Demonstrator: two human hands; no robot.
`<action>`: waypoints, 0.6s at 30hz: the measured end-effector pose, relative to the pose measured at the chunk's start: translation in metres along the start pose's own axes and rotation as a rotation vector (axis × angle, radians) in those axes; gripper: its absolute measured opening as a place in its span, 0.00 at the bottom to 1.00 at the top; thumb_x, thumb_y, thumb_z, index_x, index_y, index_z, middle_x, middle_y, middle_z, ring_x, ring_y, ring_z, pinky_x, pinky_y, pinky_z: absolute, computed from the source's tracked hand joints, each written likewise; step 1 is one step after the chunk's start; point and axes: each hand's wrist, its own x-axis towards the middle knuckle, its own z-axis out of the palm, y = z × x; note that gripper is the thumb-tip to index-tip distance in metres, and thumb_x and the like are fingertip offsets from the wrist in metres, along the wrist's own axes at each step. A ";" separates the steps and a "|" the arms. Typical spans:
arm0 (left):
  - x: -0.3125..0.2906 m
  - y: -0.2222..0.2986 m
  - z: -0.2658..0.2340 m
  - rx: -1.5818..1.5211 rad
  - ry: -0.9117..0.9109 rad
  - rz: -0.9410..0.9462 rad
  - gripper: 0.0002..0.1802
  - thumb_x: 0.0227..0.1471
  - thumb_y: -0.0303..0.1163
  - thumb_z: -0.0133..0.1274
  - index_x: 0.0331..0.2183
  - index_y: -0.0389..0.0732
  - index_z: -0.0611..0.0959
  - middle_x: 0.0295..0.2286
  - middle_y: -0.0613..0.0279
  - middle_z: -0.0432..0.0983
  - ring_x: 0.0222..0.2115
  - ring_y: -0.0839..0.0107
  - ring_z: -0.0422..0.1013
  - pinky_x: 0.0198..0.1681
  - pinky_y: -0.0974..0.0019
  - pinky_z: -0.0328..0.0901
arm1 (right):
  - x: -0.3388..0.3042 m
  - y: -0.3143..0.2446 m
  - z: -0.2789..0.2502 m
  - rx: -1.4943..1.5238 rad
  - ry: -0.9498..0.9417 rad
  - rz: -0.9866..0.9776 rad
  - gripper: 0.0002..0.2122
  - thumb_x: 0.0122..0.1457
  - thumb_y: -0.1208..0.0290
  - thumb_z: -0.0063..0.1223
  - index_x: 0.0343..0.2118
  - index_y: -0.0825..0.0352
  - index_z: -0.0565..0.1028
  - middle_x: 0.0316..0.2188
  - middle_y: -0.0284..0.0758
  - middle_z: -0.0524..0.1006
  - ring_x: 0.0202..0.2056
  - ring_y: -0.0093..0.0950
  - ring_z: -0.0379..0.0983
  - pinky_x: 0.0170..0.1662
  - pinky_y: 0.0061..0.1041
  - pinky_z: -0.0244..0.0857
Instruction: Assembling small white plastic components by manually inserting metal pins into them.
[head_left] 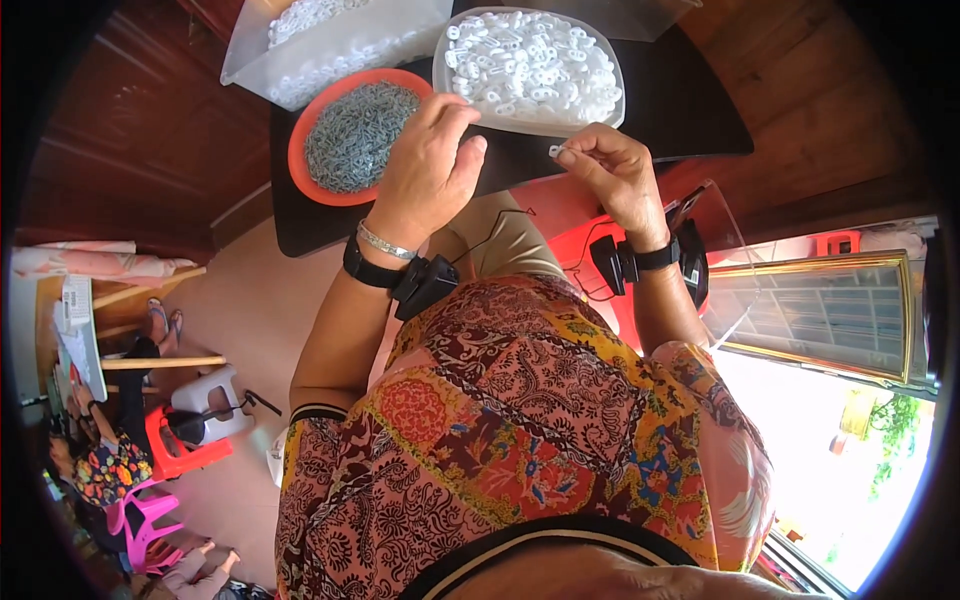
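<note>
Nearest the body, above a patterned dress [520, 430], both wrists carry black strapped devices [425, 283]. Just past them, at the near edge of the dark worktop [690, 110], the right hand [615, 175] has its fingers [575, 152] pinched together on a small white plastic piece [556, 151], held just over that edge; the piece is too small to tell its long axis. The left hand [430, 165] hangs to its left, fingers [455, 110] curled and closed near the rim of the orange bowl [300, 140] of grey metal rings [355, 135]; whether they grip anything I cannot tell. So the metal rings lie left of and just beyond the left hand, which is the nearer one to them, while the clear tray [608, 100] of white plastic rings [530, 65] sits straight ahead of the right hand, nearly touching the left fingertips too. Farther back, at the far left corner, a plastic bag [330, 40] holds more white pieces.
</note>
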 end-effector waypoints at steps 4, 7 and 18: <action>-0.011 0.001 -0.001 -0.068 0.078 -0.067 0.09 0.47 0.25 0.50 0.34 0.34 0.75 0.34 0.51 0.70 0.32 0.55 0.70 0.36 0.61 0.66 | -0.004 -0.008 0.014 0.034 0.031 0.021 0.03 0.56 0.76 0.54 0.31 0.70 0.76 0.27 0.29 0.76 0.31 0.15 0.70 0.35 0.14 0.63; -0.029 0.008 -0.008 -0.383 0.075 -0.357 0.06 0.51 0.26 0.50 0.32 0.34 0.77 0.27 0.61 0.72 0.25 0.76 0.68 0.27 0.73 0.62 | -0.011 -0.013 0.042 0.132 -0.059 -0.017 0.04 0.57 0.75 0.54 0.32 0.70 0.76 0.27 0.28 0.76 0.30 0.14 0.69 0.33 0.13 0.63; -0.068 0.014 -0.019 -0.597 0.155 -0.562 0.05 0.54 0.26 0.46 0.31 0.34 0.74 0.23 0.65 0.69 0.25 0.81 0.64 0.28 0.75 0.60 | 0.022 -0.003 0.107 0.478 -0.305 0.177 0.07 0.60 0.71 0.50 0.34 0.69 0.75 0.26 0.28 0.76 0.29 0.15 0.71 0.34 0.15 0.65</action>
